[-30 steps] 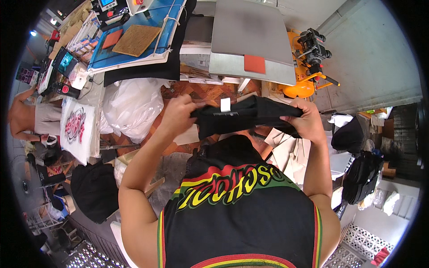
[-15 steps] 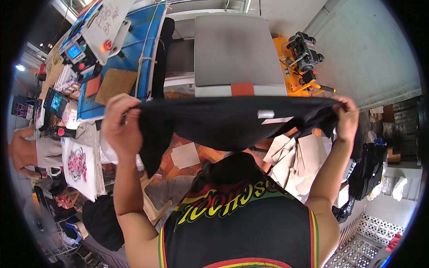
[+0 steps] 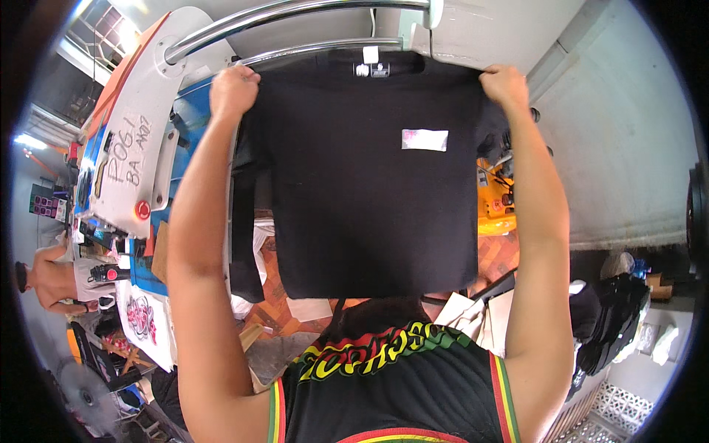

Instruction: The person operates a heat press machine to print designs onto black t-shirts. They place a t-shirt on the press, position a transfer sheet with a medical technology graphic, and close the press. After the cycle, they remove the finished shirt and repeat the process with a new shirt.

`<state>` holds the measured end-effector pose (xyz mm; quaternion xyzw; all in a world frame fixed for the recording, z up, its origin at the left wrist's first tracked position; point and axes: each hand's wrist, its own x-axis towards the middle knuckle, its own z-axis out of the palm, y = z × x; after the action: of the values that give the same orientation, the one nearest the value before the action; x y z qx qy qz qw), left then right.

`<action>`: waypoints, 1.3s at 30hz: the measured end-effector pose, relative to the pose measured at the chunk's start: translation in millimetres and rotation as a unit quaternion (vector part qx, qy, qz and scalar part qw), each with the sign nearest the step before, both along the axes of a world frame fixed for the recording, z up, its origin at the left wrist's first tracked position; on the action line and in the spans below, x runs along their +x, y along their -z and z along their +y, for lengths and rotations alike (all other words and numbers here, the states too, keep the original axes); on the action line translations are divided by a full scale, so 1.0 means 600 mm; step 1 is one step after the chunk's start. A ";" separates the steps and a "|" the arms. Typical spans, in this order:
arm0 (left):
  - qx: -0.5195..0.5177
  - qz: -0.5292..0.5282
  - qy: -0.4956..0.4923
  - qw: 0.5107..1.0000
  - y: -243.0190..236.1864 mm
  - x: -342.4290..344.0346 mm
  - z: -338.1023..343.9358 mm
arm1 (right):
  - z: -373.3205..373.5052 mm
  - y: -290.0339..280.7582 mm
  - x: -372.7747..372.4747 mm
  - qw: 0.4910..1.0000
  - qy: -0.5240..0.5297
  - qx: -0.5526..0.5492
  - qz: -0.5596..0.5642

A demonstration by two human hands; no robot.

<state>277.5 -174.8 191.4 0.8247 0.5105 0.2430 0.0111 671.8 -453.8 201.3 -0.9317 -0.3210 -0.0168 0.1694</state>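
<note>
A black T-shirt (image 3: 369,192) hangs spread out in front of me, its collar at the top and its hem toward my chest. My left hand (image 3: 235,91) is closed on the shirt's left shoulder, and my right hand (image 3: 505,86) grips the other shoulder. Both arms reach far forward. On the chest, right of the middle, sits a small pale rectangular patch (image 3: 425,140) with a faint pink mark. White labels (image 3: 371,69) show inside the neck. The shirt hides most of what lies behind it.
A white machine housing (image 3: 133,140) with a red button and a chrome bar (image 3: 295,18) stands at the far left. Behind the shirt's right side is a yellow machine (image 3: 495,207). Dark garments (image 3: 609,317) hang at the right. Another person (image 3: 59,277) stands at the left.
Both hands have risen and moved forward, and closer together. The shirt, bunched in a band before, now hangs open at full length and covers the grey flat plate behind it.
</note>
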 end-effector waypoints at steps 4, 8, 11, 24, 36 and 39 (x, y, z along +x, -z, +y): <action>-0.383 -0.258 -0.077 0.884 0.182 0.104 0.088 | 0.114 0.216 0.114 0.980 0.047 0.039 0.191; -0.391 -0.390 -0.088 0.829 0.266 0.145 0.117 | 0.179 0.294 0.118 0.930 0.097 0.192 0.299; -0.348 -0.424 -0.047 0.835 0.281 0.184 0.161 | 0.220 0.328 0.172 0.957 0.083 0.172 0.221; -0.107 0.051 0.364 0.924 0.203 0.128 -0.031 | 0.162 0.284 -0.075 0.828 -0.523 -0.082 -0.183; -0.293 -0.067 0.249 0.921 0.187 -0.251 -0.496 | -0.032 0.281 0.107 0.839 0.137 0.491 0.193; -0.404 -0.288 -0.016 0.868 0.351 -0.331 -0.543 | -0.264 0.386 0.089 0.905 0.145 0.229 0.328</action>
<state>79.1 -500.4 -19.4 0.6336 0.5512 0.2421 0.4859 725.3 -612.0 -30.1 -0.8564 -0.0958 0.1920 0.4697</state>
